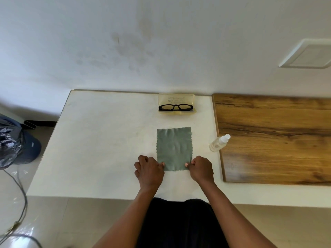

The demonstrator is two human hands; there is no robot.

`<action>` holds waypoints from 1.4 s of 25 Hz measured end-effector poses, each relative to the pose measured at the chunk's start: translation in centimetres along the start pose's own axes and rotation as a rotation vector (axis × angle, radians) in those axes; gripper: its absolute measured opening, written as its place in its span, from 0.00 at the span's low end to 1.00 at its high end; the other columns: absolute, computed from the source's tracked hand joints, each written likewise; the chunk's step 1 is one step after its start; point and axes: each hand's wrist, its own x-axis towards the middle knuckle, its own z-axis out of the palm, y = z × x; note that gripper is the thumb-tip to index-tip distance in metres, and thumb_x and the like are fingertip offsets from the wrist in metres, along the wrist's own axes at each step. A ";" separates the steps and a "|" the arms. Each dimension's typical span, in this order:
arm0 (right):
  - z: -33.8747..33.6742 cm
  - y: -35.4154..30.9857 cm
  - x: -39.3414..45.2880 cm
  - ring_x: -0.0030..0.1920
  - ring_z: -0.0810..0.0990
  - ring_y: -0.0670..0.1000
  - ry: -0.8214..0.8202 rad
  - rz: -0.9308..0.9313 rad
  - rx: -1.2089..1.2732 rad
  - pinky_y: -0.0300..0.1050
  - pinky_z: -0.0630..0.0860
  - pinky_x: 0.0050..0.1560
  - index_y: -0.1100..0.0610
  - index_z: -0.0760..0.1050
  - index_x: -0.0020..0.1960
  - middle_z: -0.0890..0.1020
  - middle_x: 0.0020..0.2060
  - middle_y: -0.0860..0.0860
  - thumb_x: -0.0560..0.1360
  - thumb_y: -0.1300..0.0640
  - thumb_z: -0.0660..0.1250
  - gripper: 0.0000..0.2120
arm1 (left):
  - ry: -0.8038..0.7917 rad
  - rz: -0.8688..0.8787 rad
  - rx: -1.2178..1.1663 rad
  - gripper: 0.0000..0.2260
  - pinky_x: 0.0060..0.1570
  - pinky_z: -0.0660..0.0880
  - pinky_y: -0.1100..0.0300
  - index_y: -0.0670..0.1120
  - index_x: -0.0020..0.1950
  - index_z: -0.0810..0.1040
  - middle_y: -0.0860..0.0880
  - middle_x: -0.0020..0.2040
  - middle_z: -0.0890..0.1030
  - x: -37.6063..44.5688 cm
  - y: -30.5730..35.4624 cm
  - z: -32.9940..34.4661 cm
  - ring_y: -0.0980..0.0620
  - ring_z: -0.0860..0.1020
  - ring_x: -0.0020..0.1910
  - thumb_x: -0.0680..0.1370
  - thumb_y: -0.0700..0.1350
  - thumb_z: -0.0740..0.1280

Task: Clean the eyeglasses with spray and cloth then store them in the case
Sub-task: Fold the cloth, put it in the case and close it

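Flat, faintly wrinkled grey-green cloth (174,149) with pinked edges, corners pinched.

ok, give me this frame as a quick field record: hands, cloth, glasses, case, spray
left hand: pinches near-left corner of cloth
right hand: pinches near-right corner of cloth
cloth: green, flat on white table
glasses: black, folded, in the open case
case: yellowish, open, at far edge
spray bottle: right of cloth, untouched
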 end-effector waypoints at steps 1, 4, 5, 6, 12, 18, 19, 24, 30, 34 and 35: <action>0.0 0.0 -0.1 0.49 0.76 0.59 0.011 0.008 0.036 0.46 0.70 0.45 0.60 0.73 0.44 0.79 0.47 0.58 0.73 0.53 0.67 0.10 | 0.000 -0.011 -0.081 0.12 0.52 0.65 0.52 0.39 0.46 0.75 0.42 0.55 0.71 -0.1 0.3 -0.1 0.41 0.67 0.55 0.76 0.49 0.64; -0.1 -0.1 -0.7 0.42 0.75 0.56 0.044 0.061 0.201 0.44 0.68 0.40 0.57 0.70 0.39 0.79 0.40 0.54 0.72 0.54 0.67 0.09 | -0.030 -0.042 -0.314 0.09 0.42 0.67 0.54 0.41 0.40 0.69 0.41 0.42 0.77 -0.2 0.9 -0.8 0.41 0.74 0.46 0.77 0.44 0.64; -0.2 -0.1 -0.7 0.41 0.76 0.56 0.037 0.095 0.307 0.45 0.71 0.40 0.57 0.70 0.38 0.79 0.39 0.54 0.71 0.56 0.68 0.08 | -0.057 -0.071 -0.378 0.09 0.40 0.69 0.54 0.42 0.39 0.68 0.42 0.39 0.78 -0.3 1.0 -1.1 0.42 0.75 0.43 0.77 0.44 0.64; -0.3 -0.2 -0.8 0.38 0.77 0.56 0.022 0.142 0.431 0.47 0.75 0.40 0.57 0.71 0.38 0.80 0.38 0.55 0.70 0.58 0.69 0.07 | -0.081 -0.100 -0.442 0.09 0.40 0.71 0.54 0.42 0.39 0.68 0.42 0.38 0.79 -0.4 1.1 -1.3 0.43 0.77 0.41 0.77 0.43 0.64; -0.9 0.3 -1.3 0.28 0.75 0.51 -0.066 0.199 0.786 0.42 0.75 0.30 0.57 0.73 0.39 0.78 0.32 0.56 0.70 0.66 0.69 0.07 | -0.213 -0.259 -0.806 0.05 0.30 0.73 0.61 0.43 0.45 0.69 0.44 0.34 0.76 -0.6 0.6 -2.3 0.51 0.74 0.27 0.76 0.40 0.66; -1.4 1.6 -0.8 0.38 0.77 0.46 -0.158 0.098 0.725 0.39 0.73 0.35 0.52 0.79 0.41 0.82 0.39 0.50 0.69 0.73 0.59 0.18 | -0.387 -0.296 -0.972 0.05 0.32 0.71 0.63 0.45 0.46 0.78 0.48 0.38 0.78 -0.3 -0.4 -3.5 0.53 0.74 0.31 0.76 0.37 0.65; -1.3 1.7 -0.8 0.40 0.78 0.46 -0.150 0.064 0.705 0.37 0.72 0.36 0.52 0.80 0.42 0.82 0.41 0.50 0.68 0.75 0.59 0.20 | -0.403 -0.285 -0.956 0.07 0.31 0.69 0.63 0.45 0.47 0.79 0.48 0.40 0.78 -0.2 -0.4 -3.6 0.53 0.74 0.32 0.75 0.35 0.64; -1.2 1.8 -0.6 0.39 0.77 0.45 -0.068 -0.014 0.609 0.36 0.72 0.42 0.52 0.79 0.41 0.80 0.36 0.46 0.66 0.72 0.69 0.15 | -0.356 -0.125 -0.787 0.15 0.26 0.67 0.68 0.44 0.48 0.78 0.47 0.41 0.78 0.2 -0.6 -3.7 0.54 0.73 0.33 0.68 0.27 0.65; -1.4 1.8 -0.3 0.39 0.74 0.45 0.023 -0.204 0.328 0.34 0.68 0.41 0.54 0.80 0.43 0.76 0.37 0.44 0.69 0.63 0.71 0.05 | -0.139 0.129 -0.451 0.05 0.33 0.67 0.66 0.48 0.42 0.80 0.55 0.36 0.76 0.6 -0.7 -3.0 0.56 0.73 0.33 0.70 0.39 0.72; -1.7 1.6 0.0 0.48 0.73 0.45 0.052 -0.314 0.315 0.28 0.66 0.48 0.55 0.79 0.42 0.74 0.46 0.48 0.69 0.65 0.71 0.06 | -0.079 0.220 -0.384 0.02 0.38 0.68 0.67 0.49 0.44 0.81 0.51 0.42 0.77 1.1 -1.2 -2.9 0.54 0.73 0.36 0.73 0.44 0.71; -1.8 1.6 0.0 0.48 0.74 0.43 0.039 -0.315 0.350 0.24 0.65 0.46 0.54 0.78 0.41 0.75 0.46 0.47 0.69 0.65 0.70 0.06 | -0.071 0.244 -0.377 0.02 0.37 0.67 0.71 0.49 0.45 0.82 0.52 0.43 0.75 1.3 -1.3 -2.9 0.55 0.72 0.36 0.73 0.45 0.71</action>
